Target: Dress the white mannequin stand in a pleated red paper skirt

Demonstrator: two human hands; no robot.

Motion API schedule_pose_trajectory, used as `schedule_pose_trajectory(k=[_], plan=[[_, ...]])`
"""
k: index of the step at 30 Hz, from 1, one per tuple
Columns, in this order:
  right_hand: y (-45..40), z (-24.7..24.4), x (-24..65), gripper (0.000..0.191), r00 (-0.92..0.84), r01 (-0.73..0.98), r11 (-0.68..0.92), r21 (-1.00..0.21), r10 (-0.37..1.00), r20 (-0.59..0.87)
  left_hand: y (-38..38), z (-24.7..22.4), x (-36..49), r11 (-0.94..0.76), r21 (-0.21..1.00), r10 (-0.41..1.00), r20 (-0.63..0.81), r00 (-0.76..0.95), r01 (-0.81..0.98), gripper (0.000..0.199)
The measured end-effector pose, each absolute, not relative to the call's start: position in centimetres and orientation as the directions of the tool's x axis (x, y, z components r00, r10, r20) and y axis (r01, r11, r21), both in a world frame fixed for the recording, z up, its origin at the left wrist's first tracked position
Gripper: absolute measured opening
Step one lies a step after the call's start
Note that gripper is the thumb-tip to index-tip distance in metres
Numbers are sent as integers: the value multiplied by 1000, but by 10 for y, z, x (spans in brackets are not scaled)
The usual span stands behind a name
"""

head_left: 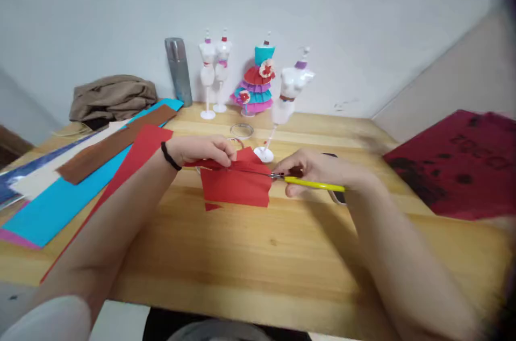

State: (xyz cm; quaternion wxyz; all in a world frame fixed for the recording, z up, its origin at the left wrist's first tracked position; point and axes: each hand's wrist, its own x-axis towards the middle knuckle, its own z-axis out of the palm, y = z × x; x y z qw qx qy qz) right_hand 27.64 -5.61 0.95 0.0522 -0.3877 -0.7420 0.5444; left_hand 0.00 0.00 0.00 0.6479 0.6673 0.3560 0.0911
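Note:
My left hand (pixel 207 151) pinches the upper left part of a red crepe-like sheet (pixel 236 189) above the wooden table. My right hand (pixel 308 169) grips yellow-handled scissors (pixel 314 184), whose blades point left across the red sheet, toward my left fingers. A small red scrap (pixel 212 206) shows at the sheet's lower left corner. Just behind the sheet stands a white mannequin (pixel 287 88) with a purple neck band and a brown waist band. Whether the blades are parted is too blurred to tell.
Coloured strips (pixel 68 196) lie under and beside my left arm. Along the wall stand a grey bottle (pixel 179 72), two white mannequins (pixel 207 69) and one in a ruffled dress (pixel 256 88). A dark red bag (pixel 463 169) is at the right, brown cloth (pixel 113 96) at the back left.

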Motion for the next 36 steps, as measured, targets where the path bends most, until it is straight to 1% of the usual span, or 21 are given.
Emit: schedule_pose_trajectory(k=[6, 11, 15, 21, 28, 32, 36], plan=[[-56, 13, 278, 43, -679, 559, 155, -814, 649, -343, -1, 1, 0, 73, 927, 546, -345, 763, 367, 19], [-56, 13, 277, 46, -676, 567, 170, -806, 656, -337, 0, 1, 0, 66, 932, 567, -328, 755, 356, 20], [-57, 14, 276, 47, -674, 569, 183, -802, 663, -327, 1, 0, -2, 74, 932, 556, -335, 761, 356, 17], [-56, 11, 278, 51, -681, 581, 209, -786, 653, -330, 3, -1, -2, 29, 947, 566, -279, 776, 319, 15], [-57, 11, 277, 43, -713, 545, 204, -813, 623, -321, 3, -3, -2, 44, 949, 581, -277, 765, 311, 16], [-59, 12, 273, 44, -736, 505, 189, -842, 603, -307, 3, -3, -1, 34, 956, 560, -261, 786, 292, 13], [-60, 14, 269, 50, -720, 534, 207, -820, 620, -312, 3, -4, -1, 23, 959, 550, -247, 798, 281, 14]])
